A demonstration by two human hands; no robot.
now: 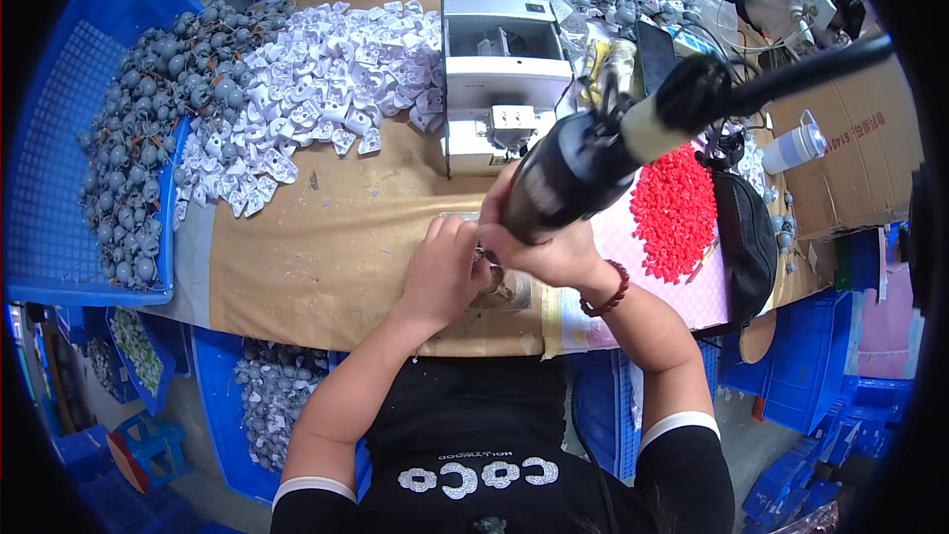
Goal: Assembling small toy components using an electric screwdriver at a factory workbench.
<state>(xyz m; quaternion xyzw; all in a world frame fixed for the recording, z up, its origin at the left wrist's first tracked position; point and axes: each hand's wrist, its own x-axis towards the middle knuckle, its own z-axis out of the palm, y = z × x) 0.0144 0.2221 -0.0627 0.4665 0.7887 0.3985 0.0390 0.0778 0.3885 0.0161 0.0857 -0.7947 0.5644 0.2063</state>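
Observation:
My right hand (556,255) is wrapped round a thick black electric screwdriver (556,186), which slants down toward the table in front of me. Its upper end and cable run off to the upper right. My left hand (443,265) has its fingers curled together close to the screwdriver's lower end; whatever they hold is hidden. Beneath both hands a small clear and brownish fixture (514,295) lies on the brown table cover (326,282). The screwdriver's tip is out of sight behind my right hand.
A white box-shaped machine (506,79) stands just beyond my hands. White plastic pieces (336,69) and grey round parts (138,158) are heaped at left, beside a blue crate (59,158). At right lie red pieces (674,210), a black pouch (743,247) and a white bottle (794,148).

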